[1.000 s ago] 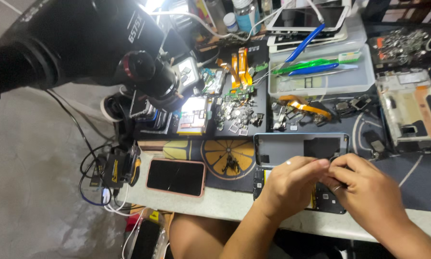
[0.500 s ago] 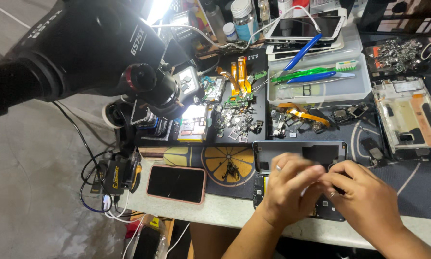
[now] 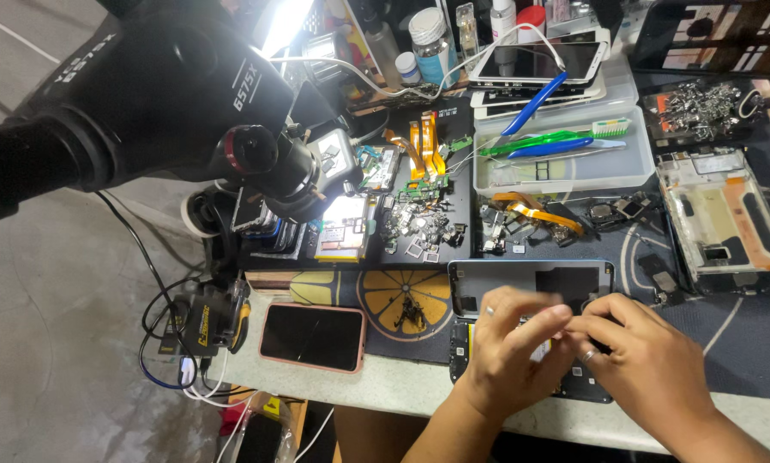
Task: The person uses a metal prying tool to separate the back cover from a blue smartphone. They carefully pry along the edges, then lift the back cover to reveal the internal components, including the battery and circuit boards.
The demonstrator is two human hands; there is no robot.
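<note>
My left hand (image 3: pixel 514 351) and my right hand (image 3: pixel 642 360) meet fingertip to fingertip over a dark opened phone body (image 3: pixel 464 351) at the near edge of the bench. Their fingers are pinched together on a small part that the hands hide. Just behind them lies a blue-edged phone frame (image 3: pixel 522 279) with its back open. Each hand wears a ring.
A pink-cased phone (image 3: pixel 312 336) lies to the left. A large black microscope (image 3: pixel 171 94) overhangs the upper left. A clear tray (image 3: pixel 565 154) holds tools, a white phone frame (image 3: pixel 724 219) lies at right, loose small parts (image 3: pixel 419 227) cover the mat, and cables (image 3: pixel 188 343) hang off the left edge.
The view has shifted so the hands sit lower and further right. Both hands stay together over the dark phone body, with the fingers working slightly.
</note>
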